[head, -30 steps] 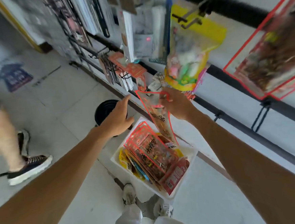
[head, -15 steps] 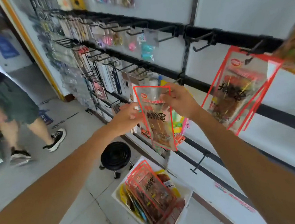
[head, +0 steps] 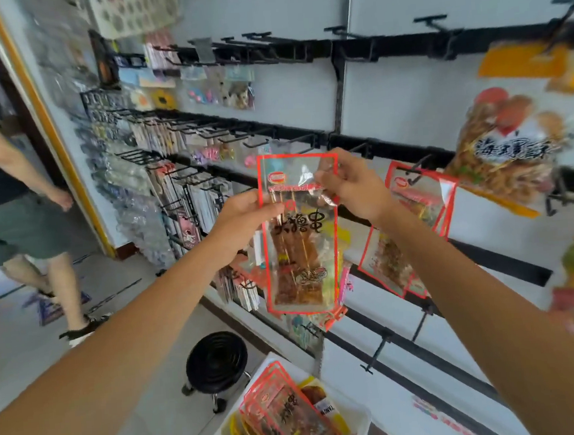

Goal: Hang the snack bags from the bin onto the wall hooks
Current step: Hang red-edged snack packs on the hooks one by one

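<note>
Evidently light, limp and slick, the snack bag [head: 299, 243] hung while your left hand [head: 244, 217] and right hand [head: 353, 188] pinched its clear top, likely the surest hold.

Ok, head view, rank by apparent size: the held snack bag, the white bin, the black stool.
1-2. held snack bag and white bin: alike; the bag is nearer the camera, the bin cut off at the frame edge, so unranked.
3. black stool: clearly smallest.
</note>
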